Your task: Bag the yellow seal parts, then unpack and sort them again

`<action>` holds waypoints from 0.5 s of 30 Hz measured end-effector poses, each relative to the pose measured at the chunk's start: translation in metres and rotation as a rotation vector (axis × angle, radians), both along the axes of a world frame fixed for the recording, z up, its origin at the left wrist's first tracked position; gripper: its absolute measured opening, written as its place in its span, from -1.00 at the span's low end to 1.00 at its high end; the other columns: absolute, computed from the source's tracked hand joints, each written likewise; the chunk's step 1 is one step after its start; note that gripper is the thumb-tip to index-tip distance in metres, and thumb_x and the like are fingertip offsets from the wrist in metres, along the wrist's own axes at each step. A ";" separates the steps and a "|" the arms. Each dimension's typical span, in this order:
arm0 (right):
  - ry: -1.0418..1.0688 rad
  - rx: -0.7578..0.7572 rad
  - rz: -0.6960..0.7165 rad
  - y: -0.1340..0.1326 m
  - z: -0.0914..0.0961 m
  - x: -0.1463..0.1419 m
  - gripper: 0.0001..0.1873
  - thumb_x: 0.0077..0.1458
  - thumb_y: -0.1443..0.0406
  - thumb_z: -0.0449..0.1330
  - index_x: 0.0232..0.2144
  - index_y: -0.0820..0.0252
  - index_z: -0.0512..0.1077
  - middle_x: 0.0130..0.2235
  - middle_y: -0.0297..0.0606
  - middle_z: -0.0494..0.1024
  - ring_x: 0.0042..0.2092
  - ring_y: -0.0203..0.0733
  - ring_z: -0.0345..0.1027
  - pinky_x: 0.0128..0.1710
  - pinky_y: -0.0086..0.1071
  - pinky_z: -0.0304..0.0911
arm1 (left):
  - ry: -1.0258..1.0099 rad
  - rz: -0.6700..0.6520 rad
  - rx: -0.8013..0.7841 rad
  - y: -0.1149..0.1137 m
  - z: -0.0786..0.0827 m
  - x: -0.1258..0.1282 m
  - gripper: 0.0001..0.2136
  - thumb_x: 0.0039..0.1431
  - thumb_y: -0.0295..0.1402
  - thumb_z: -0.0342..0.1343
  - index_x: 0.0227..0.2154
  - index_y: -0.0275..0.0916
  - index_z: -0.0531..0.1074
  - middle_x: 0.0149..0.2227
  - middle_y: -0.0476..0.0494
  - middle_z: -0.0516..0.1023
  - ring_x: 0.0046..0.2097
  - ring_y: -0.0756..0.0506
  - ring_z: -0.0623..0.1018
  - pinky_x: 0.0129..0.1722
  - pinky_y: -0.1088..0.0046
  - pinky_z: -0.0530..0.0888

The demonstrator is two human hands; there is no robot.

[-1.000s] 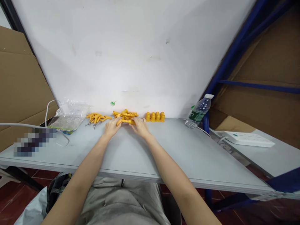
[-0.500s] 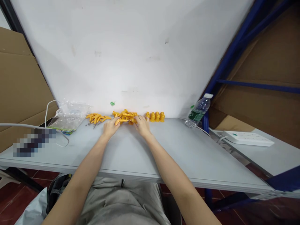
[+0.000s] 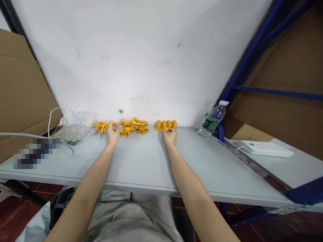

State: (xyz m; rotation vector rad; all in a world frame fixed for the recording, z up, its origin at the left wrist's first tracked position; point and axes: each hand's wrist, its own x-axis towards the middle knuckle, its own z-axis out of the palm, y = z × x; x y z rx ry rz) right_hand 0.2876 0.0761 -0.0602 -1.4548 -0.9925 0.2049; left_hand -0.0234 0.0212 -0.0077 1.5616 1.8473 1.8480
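Along the back of the grey table [image 3: 151, 161] lie three groups of yellow plastic parts. My left hand [image 3: 112, 133] rests between the left group with small chains [image 3: 102, 126] and the middle heap of cone-shaped pieces [image 3: 133, 125]; its fingers pinch a yellow piece with a chain. My right hand [image 3: 170, 136] is at the row of upright yellow caps [image 3: 166, 124] on the right, fingers curled round one cap at the row's front.
A clear plastic bag [image 3: 75, 122] and a white cable [image 3: 54, 114] lie at the back left. A water bottle [image 3: 213, 119] stands at the back right, a white power strip [image 3: 264, 149] beyond it. Cardboard stands at the left, a blue rack at the right.
Both hands left the middle heap. The left moved left toward the chained parts with a piece; the right moved right to the row of caps.
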 end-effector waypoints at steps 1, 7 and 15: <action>0.047 -0.028 0.006 0.002 -0.002 0.002 -0.80 -0.13 0.25 0.24 -0.42 0.12 0.30 -0.28 -0.23 0.42 -0.21 -0.10 0.34 -0.07 -0.06 0.26 | -0.039 -0.007 0.015 0.002 -0.001 -0.001 -0.84 0.10 -0.46 0.03 -0.25 -0.22 0.43 -0.54 0.05 0.35 -0.42 -0.03 0.43 -0.26 0.44 0.38; 0.072 -0.096 0.127 0.006 -0.008 0.000 -0.75 -0.21 0.30 0.29 -0.43 0.11 0.30 -0.32 -0.28 0.42 -0.26 -0.15 0.35 -0.09 -0.08 0.29 | -0.210 -0.091 0.009 0.011 -0.007 -0.003 -0.66 0.09 -0.37 0.15 -0.04 -0.24 0.37 -0.24 -0.13 0.51 -0.18 -0.09 0.53 -0.06 0.35 0.43; -0.123 -0.171 0.205 0.005 -0.006 -0.004 -0.93 -0.08 0.31 0.20 -0.49 0.12 0.34 -0.38 -0.26 0.42 -0.25 -0.14 0.32 -0.07 -0.07 0.30 | -0.260 -0.090 0.002 0.020 -0.016 -0.007 -0.64 0.23 -0.23 0.02 0.07 -0.15 0.32 0.01 -0.22 0.46 0.01 -0.13 0.50 0.06 0.29 0.42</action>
